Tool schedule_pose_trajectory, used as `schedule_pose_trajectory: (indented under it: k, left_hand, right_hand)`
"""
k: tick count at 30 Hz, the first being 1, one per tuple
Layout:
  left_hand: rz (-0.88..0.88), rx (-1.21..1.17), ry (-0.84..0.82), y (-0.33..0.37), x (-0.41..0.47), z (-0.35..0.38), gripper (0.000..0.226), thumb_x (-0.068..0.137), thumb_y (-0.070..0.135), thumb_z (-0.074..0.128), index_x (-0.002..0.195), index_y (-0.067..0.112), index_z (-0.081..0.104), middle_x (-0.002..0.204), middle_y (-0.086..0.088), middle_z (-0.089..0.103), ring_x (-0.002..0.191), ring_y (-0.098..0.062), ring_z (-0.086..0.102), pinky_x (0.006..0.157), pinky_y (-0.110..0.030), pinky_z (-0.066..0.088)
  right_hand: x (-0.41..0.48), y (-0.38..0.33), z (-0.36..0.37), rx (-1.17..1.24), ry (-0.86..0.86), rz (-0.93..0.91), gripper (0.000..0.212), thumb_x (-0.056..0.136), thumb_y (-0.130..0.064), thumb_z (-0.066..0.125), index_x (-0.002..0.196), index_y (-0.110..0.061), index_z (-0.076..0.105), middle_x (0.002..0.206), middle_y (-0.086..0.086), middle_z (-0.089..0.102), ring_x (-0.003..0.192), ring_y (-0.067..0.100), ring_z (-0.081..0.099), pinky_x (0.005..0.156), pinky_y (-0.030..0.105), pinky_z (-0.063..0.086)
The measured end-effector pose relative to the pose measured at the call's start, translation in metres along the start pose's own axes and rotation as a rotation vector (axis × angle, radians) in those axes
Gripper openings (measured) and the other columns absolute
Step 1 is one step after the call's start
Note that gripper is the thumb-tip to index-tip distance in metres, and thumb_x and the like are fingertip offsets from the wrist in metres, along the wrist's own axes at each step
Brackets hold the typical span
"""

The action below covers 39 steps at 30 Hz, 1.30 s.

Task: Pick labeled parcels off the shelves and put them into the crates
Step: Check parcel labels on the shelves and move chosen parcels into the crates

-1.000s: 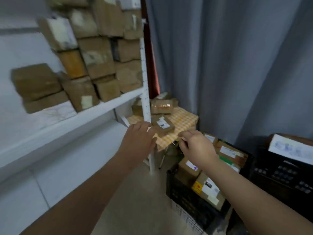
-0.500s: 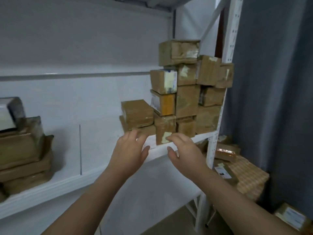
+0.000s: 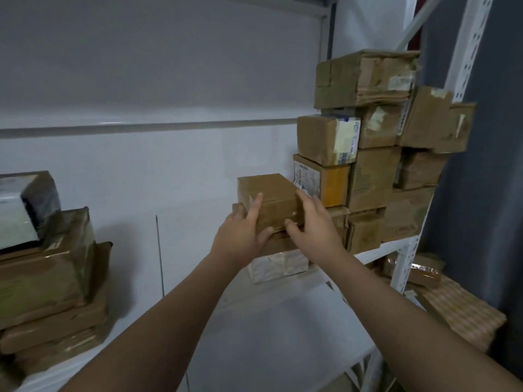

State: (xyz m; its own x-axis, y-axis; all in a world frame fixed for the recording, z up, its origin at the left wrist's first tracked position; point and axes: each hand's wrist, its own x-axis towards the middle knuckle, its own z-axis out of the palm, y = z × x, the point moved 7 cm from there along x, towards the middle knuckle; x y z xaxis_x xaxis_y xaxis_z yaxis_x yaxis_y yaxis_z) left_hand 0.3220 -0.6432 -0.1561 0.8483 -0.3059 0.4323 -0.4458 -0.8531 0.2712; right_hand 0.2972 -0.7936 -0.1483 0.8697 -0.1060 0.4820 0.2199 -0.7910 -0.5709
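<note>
Both hands are up at the shelf (image 3: 380, 249), closed on one brown parcel (image 3: 268, 190). The left hand (image 3: 240, 237) lays its fingers up the parcel's near face, thumb tucked under the bottom edge. The right hand (image 3: 314, 222) wraps over the parcel's right end, with its thumb pressed on the lower front edge, so the box sits clamped between the two sets of fingers.

Just under the thumbs lies a flatter brown parcel (image 3: 283, 244), and below that a pale white-wrapped one (image 3: 278, 266). Right beside the right hand's fingers rises a tall stack of taped boxes (image 3: 373, 176), touching the held parcel. Well off to the left of the left hand's fingers sits another pile of wrapped parcels (image 3: 48, 278). Beyond the stack hangs a grey curtain (image 3: 481, 193).
</note>
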Motion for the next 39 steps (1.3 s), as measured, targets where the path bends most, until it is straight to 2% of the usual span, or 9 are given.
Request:
schedule_pose_trajectory:
  k: [5, 11, 15, 20, 27, 29, 32, 35, 39]
  left_hand:
    - [-0.079, -0.294, 0.102, -0.002, -0.007, -0.001, 0.057, 0.097, 0.043, 0.042, 0.147, 0.023, 0.023, 0.124, -0.008, 0.059, 0.102, -0.026, 0.06, 0.084, -0.036, 0.049]
    - [-0.293, -0.947, 0.484, -0.018, -0.024, -0.022, 0.017, 0.102, 0.026, 0.034, 0.117, 0.023, 0.041, 0.1, 0.003, 0.061, 0.094, -0.013, 0.062, 0.075, -0.021, 0.049]
    - [-0.346, -1.031, 0.413, -0.022, -0.02, -0.022, 0.037, 0.095, 0.023, 0.054, 0.129, 0.026, 0.038, 0.113, 0.001, 0.054, 0.103, -0.014, 0.056, 0.064, -0.007, 0.046]
    - [-0.331, -1.276, 0.223, -0.021, -0.019, -0.023, 0.085, 0.076, 0.042, 0.067, 0.146, 0.029, 0.021, 0.135, 0.006, 0.049, 0.117, -0.012, 0.053, 0.084, -0.018, 0.051]
    - [-0.199, -1.228, 0.387, -0.021, -0.033, -0.048, 0.04, 0.095, 0.041, 0.043, 0.134, 0.032, 0.046, 0.127, 0.014, 0.058, 0.114, -0.003, 0.057, 0.097, -0.032, 0.049]
    - [-0.194, -1.183, 0.341, -0.018, -0.033, -0.052, 0.044, 0.09, 0.047, 0.045, 0.134, 0.043, 0.039, 0.135, 0.017, 0.049, 0.12, 0.0, 0.05, 0.1, -0.027, 0.045]
    - [-0.262, -1.223, 0.23, -0.021, -0.035, -0.046, 0.08, 0.078, 0.047, 0.062, 0.144, 0.04, 0.018, 0.132, 0.017, 0.043, 0.116, 0.0, 0.048, 0.082, -0.014, 0.047]
    - [-0.333, -1.355, 0.272, -0.032, -0.041, -0.046, 0.091, 0.063, 0.044, 0.071, 0.141, 0.029, 0.026, 0.123, 0.008, 0.057, 0.11, -0.012, 0.061, 0.077, -0.024, 0.056]
    - [-0.348, -1.214, 0.409, -0.043, -0.048, -0.058, 0.079, 0.071, 0.028, 0.077, 0.136, 0.027, 0.032, 0.118, 0.012, 0.059, 0.108, -0.011, 0.061, 0.087, -0.034, 0.055]
  right_hand:
    - [0.006, -0.001, 0.009, 0.197, 0.022, -0.029, 0.056, 0.09, -0.028, 0.063, 0.141, -0.028, 0.04, 0.145, 0.0, 0.024, 0.123, 0.015, 0.04, 0.098, 0.025, 0.044]
    - [0.0, -0.015, 0.0, 0.373, 0.177, -0.088, 0.048, 0.076, -0.033, 0.078, 0.114, -0.031, 0.047, 0.132, -0.001, 0.021, 0.11, 0.012, 0.04, 0.082, -0.004, 0.032]
    - [-0.002, -0.023, 0.0, 0.438, 0.162, -0.095, 0.062, 0.064, -0.044, 0.084, 0.108, -0.03, 0.043, 0.13, -0.005, 0.022, 0.115, 0.01, 0.039, 0.084, 0.001, 0.035]
    - [-0.007, -0.025, 0.009, 0.549, 0.098, -0.007, 0.077, 0.048, -0.067, 0.073, 0.109, -0.04, 0.034, 0.126, -0.01, 0.027, 0.116, 0.009, 0.041, 0.09, 0.026, 0.048]
    - [-0.008, -0.034, 0.02, 1.036, 0.019, 0.176, 0.052, 0.062, -0.053, 0.069, 0.106, -0.037, 0.046, 0.123, 0.002, 0.053, 0.11, 0.016, 0.057, 0.088, 0.035, 0.053]
    - [-0.008, -0.036, 0.025, 1.239, 0.009, 0.289, 0.048, 0.071, -0.051, 0.065, 0.113, -0.033, 0.052, 0.123, 0.005, 0.058, 0.113, 0.022, 0.059, 0.093, 0.047, 0.052]
    - [-0.013, -0.048, 0.03, 1.418, -0.126, 0.385, 0.039, 0.092, -0.05, 0.045, 0.12, -0.026, 0.057, 0.118, 0.007, 0.066, 0.109, 0.031, 0.063, 0.095, 0.055, 0.049]
    - [-0.014, -0.055, 0.029, 1.277, -0.153, 0.377, 0.033, 0.098, -0.045, 0.038, 0.109, -0.028, 0.063, 0.112, 0.005, 0.07, 0.106, 0.025, 0.065, 0.096, 0.049, 0.049]
    - [-0.012, -0.056, 0.005, 0.987, 0.129, 0.148, 0.018, 0.1, -0.02, 0.048, 0.109, -0.031, 0.058, 0.109, 0.0, 0.065, 0.099, 0.013, 0.065, 0.088, 0.042, 0.056]
